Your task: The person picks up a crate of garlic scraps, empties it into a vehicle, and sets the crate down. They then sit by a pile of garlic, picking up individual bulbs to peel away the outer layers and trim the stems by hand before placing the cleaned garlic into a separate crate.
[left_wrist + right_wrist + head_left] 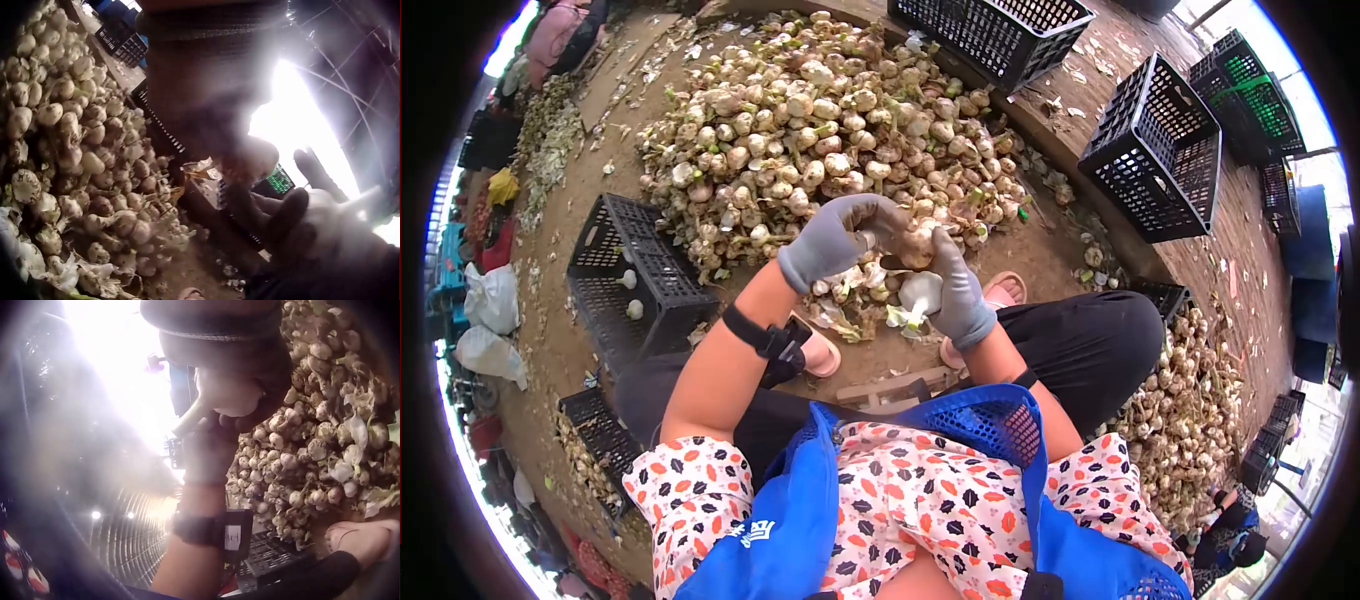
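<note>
Two bulbs, two gloved hands: your left hand (pixel 830 243) pinches a brownish bulb (pixel 918 245) between bent fingers and thumb; your right hand (pixel 962 300) curls round a white bulb (pixel 920 292) just below. Ahead of your fingers spreads one garlic pile (pixel 800 130) — left of them, one black crate (pixel 685 275) with two loose bulbs (pixel 628 279).

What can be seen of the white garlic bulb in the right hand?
The white garlic bulb looks rounded, smooth and pale, with a whitish stalk jutting from it. It is held off the floor, against the gloved right hand, which hides part of it. The head view shows it below a browner bulb.
</note>
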`<state>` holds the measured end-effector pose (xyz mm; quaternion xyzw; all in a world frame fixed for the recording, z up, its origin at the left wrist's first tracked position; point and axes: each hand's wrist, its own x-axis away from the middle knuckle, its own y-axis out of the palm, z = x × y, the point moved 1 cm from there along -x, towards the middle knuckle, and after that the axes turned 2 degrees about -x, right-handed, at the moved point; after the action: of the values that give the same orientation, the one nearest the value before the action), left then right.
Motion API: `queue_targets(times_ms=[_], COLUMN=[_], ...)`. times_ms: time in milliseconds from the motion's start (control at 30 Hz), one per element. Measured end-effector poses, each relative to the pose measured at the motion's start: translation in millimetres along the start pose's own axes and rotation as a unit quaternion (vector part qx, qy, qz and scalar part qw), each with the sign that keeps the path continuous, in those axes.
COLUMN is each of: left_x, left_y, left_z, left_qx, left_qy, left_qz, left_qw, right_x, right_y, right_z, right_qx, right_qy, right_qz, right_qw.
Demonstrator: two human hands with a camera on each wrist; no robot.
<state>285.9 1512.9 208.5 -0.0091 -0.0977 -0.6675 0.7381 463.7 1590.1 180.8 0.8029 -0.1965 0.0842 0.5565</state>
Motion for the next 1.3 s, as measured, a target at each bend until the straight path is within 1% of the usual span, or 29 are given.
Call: queue_targets(times_ms=[67,133,167,200,233,267,333,367,400,467,600,667,700,733,767,800,833,867,900,933,967,1000,1033,1067,1133,1200,1233,1267,1300], left_x=[17.7,32.0,40.5,46.4,50.7,54.4,59.3,61.5,63.2,66.6,73.9,76.5,76.6,77.0,77.1,77.1,78.1,78.4,79.8,82.2,84.9,87.2,88.7,89.3,90.1,90.3,91.6,92.6,94.3], left_y=[12.3,26.8,37.4,43.9,47.9,51.7,58.9,62.7,67.8,75.2,81.6,83.6,84.1,84.7,85.3,84.9,83.5,82.8,85.7,87.3,87.5,86.8,82.8,83.0,84.3,67.7,56.9,49.4,48.9], left_z=[7.2,8.1,12.8,11.4,9.6,6.9,0.2,-0.9,-0.4,0.4,1.3,0.2,-0.4,-0.7,-1.2,-4.8,-8.5,-10.9,-7.8,-10.3,-13.0,-12.4,-9.9,-9.2,1.9,-1.8,-2.2,-3.2,-2.0], left_qx=[0.003,0.078,0.246,0.314,0.313,0.313,0.255,0.198,0.198,0.221,0.215,0.105,0.105,0.071,0.037,0.040,-0.033,-0.106,-0.087,-0.085,-0.136,-0.186,-0.306,-0.305,-0.145,-0.001,-0.015,-0.028,0.111], left_qy=[0.048,0.004,-0.028,-0.036,-0.020,-0.004,0.022,0.047,0.049,0.056,0.077,0.117,0.118,0.137,0.157,0.159,0.180,0.201,0.194,0.195,0.224,0.252,0.282,0.282,0.174,0.094,0.102,0.110,0.096], left_qz=[0.090,0.158,0.189,0.200,0.196,0.191,0.208,0.225,0.225,0.252,0.258,0.290,0.290,0.312,0.333,0.334,0.350,0.364,0.379,0.380,0.349,0.317,0.273,0.273,0.211,0.176,0.174,0.172,0.164], left_qw=[0.995,0.984,0.950,0.927,0.929,0.930,0.944,0.953,0.953,0.941,0.939,0.944,0.944,0.937,0.929,0.928,0.919,0.903,0.900,0.900,0.900,0.895,0.867,0.868,0.951,0.980,0.979,0.979,0.975], right_x=[4.8,7.3,4.9,5.3,7.4,10.5,21.2,20.3,22.0,26.2,30.3,27.9,21.1,21.7,22.7,25.6,25.9,26.0,26.4,27.6,32.2,31.0,28.5,27.7,28.8,29.8,35.4,36.9,38.7], right_y=[13.3,25.1,17.2,19.0,17.9,16.8,33.5,36.1,35.9,34.8,37.7,34.4,28.9,22.7,15.8,19.8,18.0,15.0,15.2,17.3,21.1,17.9,11.5,7.3,16.8,13.7,16.5,21.9,27.1], right_z=[0.8,9.9,19.8,26.0,19.7,18.4,12.8,12.9,11.7,9.9,15.8,21.2,26.3,30.1,34.9,35.4,31.6,27.0,23.6,22.8,23.4,20.8,17.7,16.4,18.2,23.6,18.0,15.1,14.6], right_qx=[0.159,0.226,0.306,0.382,0.553,0.551,0.640,0.628,0.628,0.672,0.655,0.552,0.509,0.510,0.417,0.315,0.373,0.375,0.280,0.177,0.098,0.099,0.112,0.123,0.108,0.176,0.250,0.251,0.278], right_qy=[-0.106,-0.256,-0.333,-0.404,-0.481,-0.483,-0.539,-0.561,-0.562,-0.570,-0.582,-0.548,-0.521,-0.520,-0.450,-0.368,-0.343,-0.343,-0.230,-0.111,-0.065,-0.065,-0.041,-0.016,-0.010,0.096,0.092,0.096,0.128], right_qz=[0.061,0.015,0.021,0.029,0.055,0.054,0.000,-0.007,-0.008,-0.020,-0.011,-0.008,-0.017,-0.018,-0.041,-0.062,-0.069,-0.070,-0.089,-0.106,-0.117,-0.116,-0.094,-0.072,-0.038,-0.070,-0.082,-0.082,-0.124], right_qw=[0.980,0.940,0.892,0.831,0.678,0.678,0.548,0.540,0.539,0.471,0.482,0.629,0.685,0.685,0.789,0.873,0.859,0.858,0.928,0.972,0.986,0.986,0.988,0.990,0.993,0.977,0.960,0.960,0.944])
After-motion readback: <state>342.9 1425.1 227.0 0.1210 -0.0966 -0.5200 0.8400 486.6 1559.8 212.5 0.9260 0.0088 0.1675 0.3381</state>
